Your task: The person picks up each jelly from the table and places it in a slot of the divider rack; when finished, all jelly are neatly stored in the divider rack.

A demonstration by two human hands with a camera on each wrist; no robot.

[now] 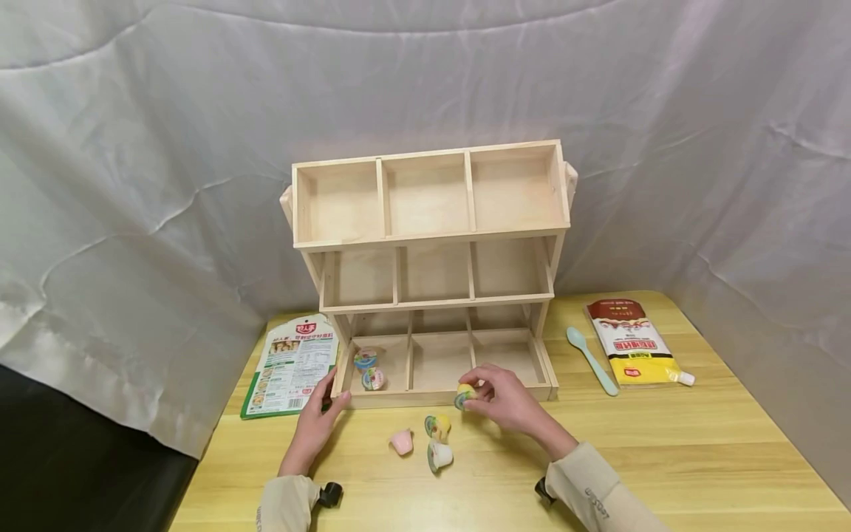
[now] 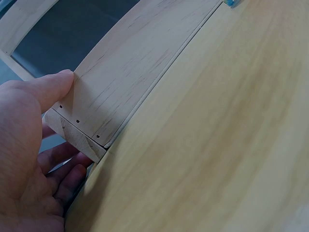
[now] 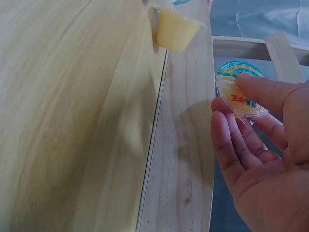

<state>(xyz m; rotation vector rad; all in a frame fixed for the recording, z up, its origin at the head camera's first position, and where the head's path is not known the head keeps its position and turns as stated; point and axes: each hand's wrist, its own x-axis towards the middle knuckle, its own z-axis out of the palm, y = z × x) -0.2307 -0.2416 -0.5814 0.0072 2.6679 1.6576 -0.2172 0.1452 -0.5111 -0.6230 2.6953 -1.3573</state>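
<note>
A three-tier wooden storage rack (image 1: 431, 236) stands upright on the table, each tier split into three compartments. At its lower left front corner, my left hand (image 1: 318, 428) holds the frame, with the thumb on the front board (image 2: 140, 63) and the fingers around the side. My right hand (image 1: 508, 399) pinches a yellow jelly cup (image 3: 241, 96) by its lidded rim, by the bottom tier's front edge. Two jelly cups (image 1: 374, 379) lie in the bottom left compartment. On the table before the rack are a pink jelly cup (image 1: 402, 442), another yellow one (image 1: 438, 426) and a white one (image 1: 442, 455).
Left of the rack lies a green and white seasoning packet (image 1: 292, 367), partly behind the left hand. To the right are a pale green spoon (image 1: 592, 360) and a red, white and yellow spouted pouch (image 1: 634, 341). Grey cloth (image 1: 425, 81) hangs behind the table.
</note>
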